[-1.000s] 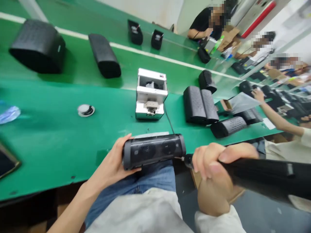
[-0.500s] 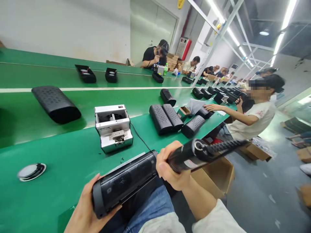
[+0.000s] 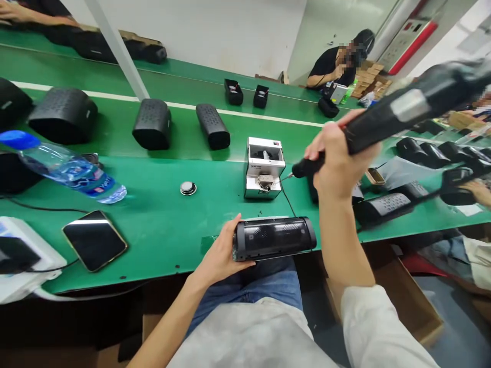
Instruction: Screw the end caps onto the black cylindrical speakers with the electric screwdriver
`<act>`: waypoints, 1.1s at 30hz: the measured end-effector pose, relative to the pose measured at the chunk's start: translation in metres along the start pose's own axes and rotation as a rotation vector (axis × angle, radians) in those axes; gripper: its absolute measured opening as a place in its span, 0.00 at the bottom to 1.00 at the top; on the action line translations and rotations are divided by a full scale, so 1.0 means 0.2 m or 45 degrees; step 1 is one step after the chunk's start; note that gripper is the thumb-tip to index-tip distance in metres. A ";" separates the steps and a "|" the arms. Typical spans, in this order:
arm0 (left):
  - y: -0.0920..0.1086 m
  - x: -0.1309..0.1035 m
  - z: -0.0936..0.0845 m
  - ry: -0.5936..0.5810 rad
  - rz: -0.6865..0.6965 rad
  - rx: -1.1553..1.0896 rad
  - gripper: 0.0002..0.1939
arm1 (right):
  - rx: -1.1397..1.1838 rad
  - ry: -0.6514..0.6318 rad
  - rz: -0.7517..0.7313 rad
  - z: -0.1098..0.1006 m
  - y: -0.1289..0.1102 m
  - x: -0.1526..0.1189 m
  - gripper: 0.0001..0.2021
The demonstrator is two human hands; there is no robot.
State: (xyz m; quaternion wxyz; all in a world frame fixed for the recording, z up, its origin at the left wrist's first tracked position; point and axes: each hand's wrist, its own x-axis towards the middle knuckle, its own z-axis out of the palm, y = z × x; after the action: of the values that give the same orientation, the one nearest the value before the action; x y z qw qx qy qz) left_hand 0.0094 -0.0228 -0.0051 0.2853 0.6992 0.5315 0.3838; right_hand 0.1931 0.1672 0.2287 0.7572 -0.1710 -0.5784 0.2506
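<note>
In my left hand [image 3: 225,249] is the left end of a black speaker housing [image 3: 274,237], held lengthwise at the table's front edge. My right hand [image 3: 337,151] is wrapped round a black electric screwdriver [image 3: 370,128], raised above the table. Its bit points left and its tip is at, or very close to, the front tray of a white screw feeder [image 3: 264,166]; whether they touch I cannot tell. A small round speaker driver [image 3: 188,188] lies on the green mat left of the feeder.
A water bottle [image 3: 72,168] lies tilted at the left, above a phone [image 3: 95,240] and a white power strip [image 3: 23,266]. Black speaker shells [image 3: 152,124] stand along the back. More shells [image 3: 383,207] and a co-worker's hand [image 3: 479,191] are at the right. A cardboard box [image 3: 418,301] sits below.
My right hand has lifted the screwdriver off the housing's right end up to the screw feeder. My left hand still holds the housing. The view has swung left.
</note>
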 end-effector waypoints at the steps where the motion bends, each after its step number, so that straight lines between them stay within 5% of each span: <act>1: 0.00 0.00 0.00 -0.002 0.002 -0.005 0.74 | -0.011 -0.021 -0.025 0.04 0.07 0.00 0.13; 5: -0.01 0.00 0.00 -0.021 0.005 -0.029 0.74 | -0.063 -0.076 -0.049 0.12 0.27 -0.02 0.13; 9: -0.01 0.00 0.00 -0.019 -0.007 -0.032 0.74 | -0.114 -0.099 -0.010 0.14 0.34 -0.04 0.11; 22: 0.00 0.00 0.00 -0.005 0.009 0.016 0.73 | -0.189 -0.112 0.172 0.10 0.29 -0.06 0.09; 26: 0.01 0.00 0.00 -0.001 0.000 0.021 0.71 | -0.121 -0.092 0.096 0.08 0.27 -0.04 0.13; 33: 0.02 0.01 -0.01 0.010 -0.007 0.011 0.70 | -0.198 -0.111 0.079 0.11 0.37 -0.03 0.13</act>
State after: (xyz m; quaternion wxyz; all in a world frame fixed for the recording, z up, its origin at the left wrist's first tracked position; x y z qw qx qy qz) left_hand 0.0089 -0.0221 -0.0006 0.2814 0.6974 0.5362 0.3833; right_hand 0.1561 0.2241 0.1889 0.7076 -0.2360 -0.6230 0.2354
